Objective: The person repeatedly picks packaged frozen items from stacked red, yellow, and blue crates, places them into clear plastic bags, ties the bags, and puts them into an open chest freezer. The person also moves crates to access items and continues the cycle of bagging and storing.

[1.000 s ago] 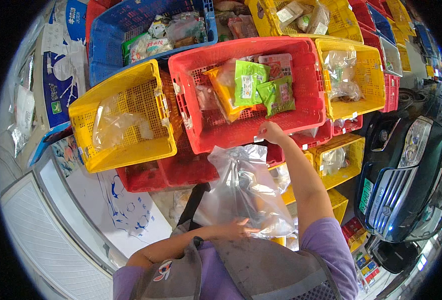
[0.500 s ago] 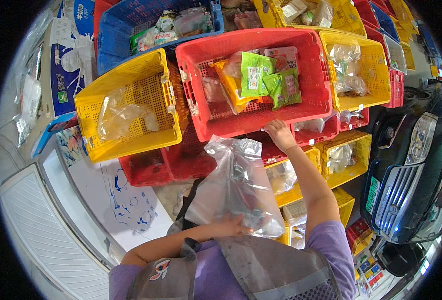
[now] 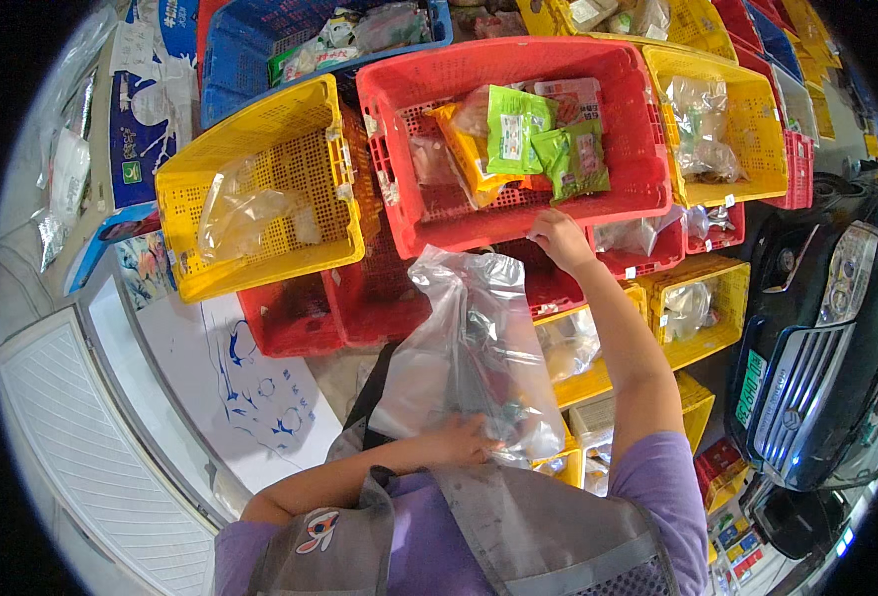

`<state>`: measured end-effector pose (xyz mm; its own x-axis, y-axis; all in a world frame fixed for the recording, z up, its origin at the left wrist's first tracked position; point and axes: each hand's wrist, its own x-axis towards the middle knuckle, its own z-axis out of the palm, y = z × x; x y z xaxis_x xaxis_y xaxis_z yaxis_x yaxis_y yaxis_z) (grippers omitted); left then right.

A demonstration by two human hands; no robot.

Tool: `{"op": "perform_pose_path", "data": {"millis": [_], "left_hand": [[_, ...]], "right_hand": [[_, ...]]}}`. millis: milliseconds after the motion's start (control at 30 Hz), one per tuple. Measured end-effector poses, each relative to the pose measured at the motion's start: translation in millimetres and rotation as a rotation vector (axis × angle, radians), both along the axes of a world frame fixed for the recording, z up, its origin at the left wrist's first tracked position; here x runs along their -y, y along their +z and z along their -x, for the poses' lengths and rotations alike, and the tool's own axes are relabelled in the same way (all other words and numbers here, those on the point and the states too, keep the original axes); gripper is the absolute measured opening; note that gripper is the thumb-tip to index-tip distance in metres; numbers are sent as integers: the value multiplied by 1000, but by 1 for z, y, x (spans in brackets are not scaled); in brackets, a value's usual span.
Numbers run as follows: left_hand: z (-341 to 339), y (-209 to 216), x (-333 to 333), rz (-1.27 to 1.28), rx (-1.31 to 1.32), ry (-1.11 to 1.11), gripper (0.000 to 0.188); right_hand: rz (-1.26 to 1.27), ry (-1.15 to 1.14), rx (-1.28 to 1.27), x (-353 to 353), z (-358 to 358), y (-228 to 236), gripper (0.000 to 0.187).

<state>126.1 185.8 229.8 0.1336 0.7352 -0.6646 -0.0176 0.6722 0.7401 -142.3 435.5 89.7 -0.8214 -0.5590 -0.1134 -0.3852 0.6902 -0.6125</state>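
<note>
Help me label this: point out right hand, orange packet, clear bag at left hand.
Right hand [image 3: 562,238], head view, middle of hand.
Orange packet [image 3: 467,162], head view, front face.
Clear bag [image 3: 466,356], head view, its middle.

Red crate [image 3: 641,129] open on top; near wall [image 3: 478,228] stands between right fingers [image 3: 542,228] and green packets [image 3: 518,124].

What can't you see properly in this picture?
In the head view:
Clear plastic bag: cloudy plastic and glare blur what's inside.
Right hand: its own curled fingers hide whether it pinches anything.
Blue crate: the picture's top edge cuts off part.
Lower red crates: crates above hide much inside.
</note>
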Motion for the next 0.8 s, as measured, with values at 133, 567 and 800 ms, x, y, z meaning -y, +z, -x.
{"op": "perform_pose_path", "data": {"millis": [133,567,800], "left_hand": [[15,15,2,-53,33,60,50],[-18,-11,9,-133,23,21,54],[11,2,11,-63,204,-18,57]], "right_hand": [[221,-177,-48,7,-40,16,6],[281,-289,1098,65,-201,-31,28],[-260,-312,124,112,-167,59,65]]}}
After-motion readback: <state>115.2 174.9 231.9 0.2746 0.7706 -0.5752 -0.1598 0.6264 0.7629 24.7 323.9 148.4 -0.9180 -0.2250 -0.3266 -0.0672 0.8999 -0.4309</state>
